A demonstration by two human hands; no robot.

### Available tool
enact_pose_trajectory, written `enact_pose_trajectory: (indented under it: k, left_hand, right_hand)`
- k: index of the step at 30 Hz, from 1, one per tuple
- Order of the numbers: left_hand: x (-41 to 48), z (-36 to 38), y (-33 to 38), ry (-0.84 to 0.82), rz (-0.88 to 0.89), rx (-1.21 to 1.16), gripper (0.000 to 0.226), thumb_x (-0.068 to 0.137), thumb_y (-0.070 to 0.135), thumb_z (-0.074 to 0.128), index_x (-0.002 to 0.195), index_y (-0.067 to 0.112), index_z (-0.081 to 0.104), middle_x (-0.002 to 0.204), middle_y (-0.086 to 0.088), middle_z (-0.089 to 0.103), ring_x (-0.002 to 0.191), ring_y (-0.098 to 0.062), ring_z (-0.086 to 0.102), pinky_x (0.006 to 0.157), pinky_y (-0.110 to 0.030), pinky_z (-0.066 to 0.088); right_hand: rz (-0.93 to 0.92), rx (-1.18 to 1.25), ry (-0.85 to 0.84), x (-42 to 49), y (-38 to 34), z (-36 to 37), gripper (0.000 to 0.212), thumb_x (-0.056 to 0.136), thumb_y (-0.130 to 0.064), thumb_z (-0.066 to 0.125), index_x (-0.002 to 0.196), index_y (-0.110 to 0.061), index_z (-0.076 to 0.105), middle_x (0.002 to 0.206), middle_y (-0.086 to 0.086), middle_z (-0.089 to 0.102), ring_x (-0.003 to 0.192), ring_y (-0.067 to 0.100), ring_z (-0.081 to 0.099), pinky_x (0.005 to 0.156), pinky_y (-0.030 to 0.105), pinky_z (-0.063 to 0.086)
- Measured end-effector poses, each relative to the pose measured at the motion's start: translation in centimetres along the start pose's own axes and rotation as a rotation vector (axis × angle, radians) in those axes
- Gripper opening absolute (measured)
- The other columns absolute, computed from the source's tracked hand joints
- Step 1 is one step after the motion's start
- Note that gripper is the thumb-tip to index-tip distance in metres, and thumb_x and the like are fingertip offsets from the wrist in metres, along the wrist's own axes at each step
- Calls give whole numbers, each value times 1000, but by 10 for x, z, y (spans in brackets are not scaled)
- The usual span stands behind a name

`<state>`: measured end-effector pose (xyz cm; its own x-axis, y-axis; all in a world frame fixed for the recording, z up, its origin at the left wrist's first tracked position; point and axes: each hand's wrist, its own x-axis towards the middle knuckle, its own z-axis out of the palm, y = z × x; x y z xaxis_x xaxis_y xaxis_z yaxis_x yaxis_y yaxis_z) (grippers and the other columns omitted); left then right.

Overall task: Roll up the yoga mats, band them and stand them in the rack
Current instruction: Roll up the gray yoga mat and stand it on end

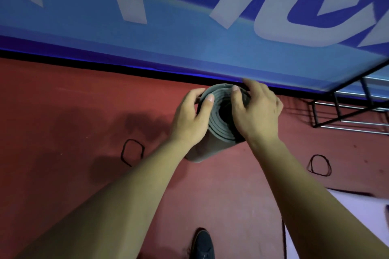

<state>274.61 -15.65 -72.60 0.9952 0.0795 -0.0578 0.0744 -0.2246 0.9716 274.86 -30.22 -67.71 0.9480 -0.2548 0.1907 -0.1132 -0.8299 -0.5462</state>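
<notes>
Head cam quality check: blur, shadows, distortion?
Head view: banner lettering smeared by blur; rolled mat, left hand and right hand fairly sharp; soft dark shadow on the red floor left of the mat; banner's lower edge bows slightly, wide-angle; no glare.

Red floor [63, 101], blue lettered wall [189, 44]

A rolled yoga mat [219, 120] is standing on end on the floor [63, 101] mid-view, just in front of a banner wall [189, 27] running across behind it. The left hand [189, 118] is gripping its top rim from the left, the right hand [256, 111] from the right. One elastic band [132, 151] is lying left of the mat, a second band [319, 165] right of it, both apart from it. A wire rack [347, 107] is sitting by the wall, far right. A shoe [203, 244] is resting nearest the viewer, with a flat mat [336, 227] lying to its right.
</notes>
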Motion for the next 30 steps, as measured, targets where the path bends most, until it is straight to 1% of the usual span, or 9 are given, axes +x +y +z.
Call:
enact_pose_trajectory:
  k: [3,5,9,13,17,20,24,27,30]
  left_hand:
    - [-4,-13,-2,-6,29,24,54,91,61,40,125,24,60,121,9,66,115,-7,61,103,-40,48]
    - [-7,-30,-2,2,97,96,57,93,59,37,128,20,59,127,8,64,120,-8,58,105,-38,46]
    - [4,-81,1,60,236,199,55,98,51,37,132,14,58,133,1,61,125,-15,56,108,-35,43]
    - [17,-138,-2,115,322,357,53,100,47,36,133,10,57,135,-2,60,126,-19,54,108,-34,40]
    - [20,-182,-40,99,363,597,53,101,47,34,135,13,57,140,-1,57,133,-21,49,114,-40,32]
    - [10,-201,-94,89,284,714,56,100,49,33,136,15,57,143,-2,56,137,-22,45,118,-47,27]
    - [-21,-209,-201,76,84,779,61,98,54,29,139,17,54,145,0,53,136,-20,42,114,-40,26]
    - [-41,-205,-299,83,-13,851,63,96,56,34,137,14,56,138,-5,57,131,-26,48,111,-44,31]
    - [-47,-197,-399,60,-109,947,64,92,55,43,136,11,56,126,-10,60,118,-33,54,99,-48,40]
  right_hand:
    - [-1,-8,81,-7,-22,1,41,98,-44,49,130,-24,65,127,-4,67,127,22,54,112,41,27]
    - [-38,15,96,-16,-45,6,39,98,-42,50,129,-24,66,124,-4,68,125,21,55,111,40,27]
    - [-102,53,57,-33,-90,29,40,100,-42,50,131,-23,66,126,-4,68,125,21,57,112,41,28]
    - [-151,70,7,-49,-127,59,40,101,-40,49,132,-22,65,129,-3,67,125,19,56,115,45,30]
    - [-173,98,-50,-70,-150,106,40,100,-37,50,133,-19,64,129,-1,67,125,20,56,114,48,31]
    - [-158,95,-159,-95,-141,162,43,99,-38,47,133,-18,63,129,2,67,125,24,56,110,46,34]
    - [-66,11,-384,-145,-86,256,40,101,-36,53,136,-17,61,129,6,64,125,31,53,103,47,39]
    - [-20,-97,-564,-181,-41,331,38,100,-36,56,132,-17,62,126,10,63,123,36,51,100,47,38]
    - [-13,-139,-695,-204,-3,404,40,102,-37,52,136,-18,59,131,10,60,125,35,49,102,44,37]
